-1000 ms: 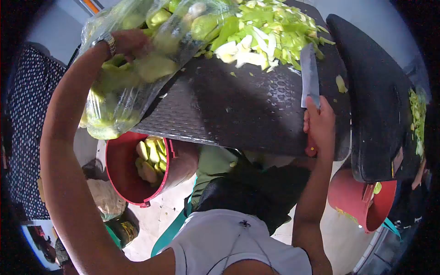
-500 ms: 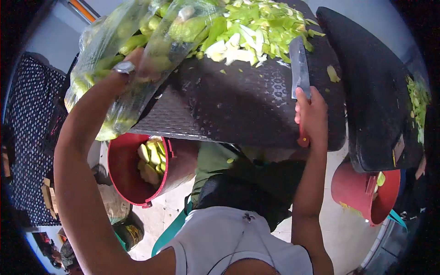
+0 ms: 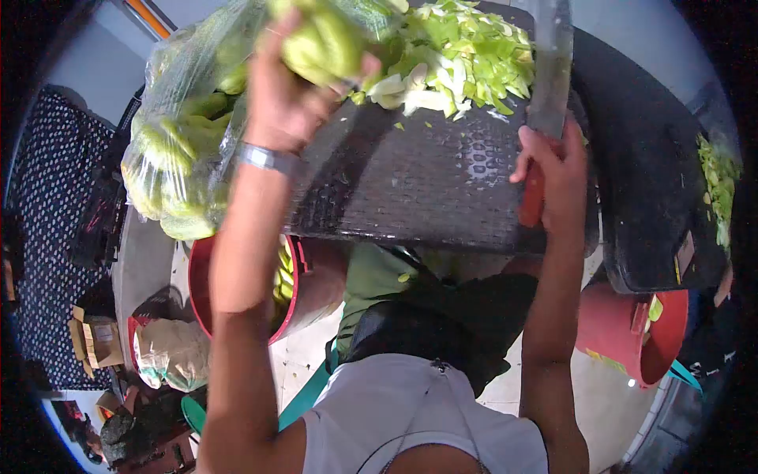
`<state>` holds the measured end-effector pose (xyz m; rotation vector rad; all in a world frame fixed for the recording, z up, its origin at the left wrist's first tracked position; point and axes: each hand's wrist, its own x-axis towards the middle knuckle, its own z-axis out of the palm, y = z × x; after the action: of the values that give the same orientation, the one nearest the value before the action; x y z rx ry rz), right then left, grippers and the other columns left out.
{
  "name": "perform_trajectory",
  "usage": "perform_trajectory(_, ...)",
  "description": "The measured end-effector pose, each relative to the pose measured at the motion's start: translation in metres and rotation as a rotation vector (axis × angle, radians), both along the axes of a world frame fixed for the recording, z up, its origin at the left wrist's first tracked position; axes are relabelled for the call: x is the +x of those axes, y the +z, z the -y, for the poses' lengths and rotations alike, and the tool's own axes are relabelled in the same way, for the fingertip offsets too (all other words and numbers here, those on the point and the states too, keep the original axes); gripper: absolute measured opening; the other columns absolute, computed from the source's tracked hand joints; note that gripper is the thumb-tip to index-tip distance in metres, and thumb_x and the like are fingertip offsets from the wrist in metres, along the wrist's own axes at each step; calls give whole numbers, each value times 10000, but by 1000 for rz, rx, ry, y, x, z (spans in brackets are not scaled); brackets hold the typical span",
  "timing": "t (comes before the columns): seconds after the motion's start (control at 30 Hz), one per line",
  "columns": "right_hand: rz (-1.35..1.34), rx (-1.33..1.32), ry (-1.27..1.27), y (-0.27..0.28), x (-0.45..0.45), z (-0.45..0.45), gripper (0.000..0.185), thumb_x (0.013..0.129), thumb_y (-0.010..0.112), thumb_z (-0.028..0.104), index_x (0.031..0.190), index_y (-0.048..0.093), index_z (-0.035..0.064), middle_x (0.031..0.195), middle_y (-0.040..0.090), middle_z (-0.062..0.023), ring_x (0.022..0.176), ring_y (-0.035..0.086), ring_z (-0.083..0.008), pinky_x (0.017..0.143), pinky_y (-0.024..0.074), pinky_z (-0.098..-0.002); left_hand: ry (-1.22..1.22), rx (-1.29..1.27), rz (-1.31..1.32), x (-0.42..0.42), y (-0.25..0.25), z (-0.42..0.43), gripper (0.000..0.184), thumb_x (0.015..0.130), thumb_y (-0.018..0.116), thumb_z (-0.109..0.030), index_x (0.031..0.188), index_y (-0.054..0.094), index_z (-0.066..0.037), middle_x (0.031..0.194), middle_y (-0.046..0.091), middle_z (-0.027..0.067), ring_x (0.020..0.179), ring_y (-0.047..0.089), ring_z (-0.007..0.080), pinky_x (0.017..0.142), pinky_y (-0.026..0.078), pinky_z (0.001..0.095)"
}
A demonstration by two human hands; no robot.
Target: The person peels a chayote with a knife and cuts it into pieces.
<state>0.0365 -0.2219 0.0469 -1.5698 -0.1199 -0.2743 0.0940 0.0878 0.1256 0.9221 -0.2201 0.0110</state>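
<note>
Fingers (image 3: pixel 276 39) of the left hand (image 3: pixel 286 107) are curled around a green chayote (image 3: pixel 324 46), which is raised over the far left part of the tabletop (image 3: pixel 410 186); motion blurs both. Fingers of the right hand (image 3: pixel 559 162) grip the red handle of a knife (image 3: pixel 551 67), its blade pointing away from the body over the tabletop's right part; whether it touches anything below, I cannot tell.

A clear bag (image 3: pixel 180 170) with several whole chayotes in it slumps on the tabletop's left end, its lower part hanging past the near edge. Cut green pieces (image 3: pixel 470 59) lie heaped on the tabletop's far side, loose in the open.

Below the tabletop's near left edge is a red bucket (image 3: pixel 316 288) with pale green slices in it, partly hidden by the left forearm. Below and right of the tabletop, a second red bucket (image 3: pixel 608 328) shows a green piece inside. Well left of the tabletop, on the floor, are a pale sack (image 3: pixel 172 353) and a cardboard box (image 3: pixel 101 341) with raised flaps; their contents cannot be made out.
</note>
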Motion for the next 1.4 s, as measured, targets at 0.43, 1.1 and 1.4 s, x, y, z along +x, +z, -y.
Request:
perform_trajectory(0.43,136,-840,157,20,-38,-1,565,882,738,578,863,535,51,614,598,-116,570,666,-315,547,511,-426,-2,608,245,-45,-106,86,614,613,857,-53,1186,643,-3,1061,702,58,976,661,149,849,551,325)
perform_trajectory(1.1,-267,-927,149,-16,41,30,583,1035,543,553,817,557,13,681,494,-57,652,496,-139,625,428,-369,-222,189,-278,-45,-110,52,605,869,739,-289,1370,504,-43,1253,634,132,1082,661,256,964,548,429)
perform_trajectory(1.4,-290,-653,100,-16,22,20,597,1013,568,577,893,620,-5,702,542,-145,656,512,-200,662,459,-393,-184,-457,-445,-47,-116,60,600,940,646,-455,1313,533,1,1134,646,230,1051,668,410,878,583,525)
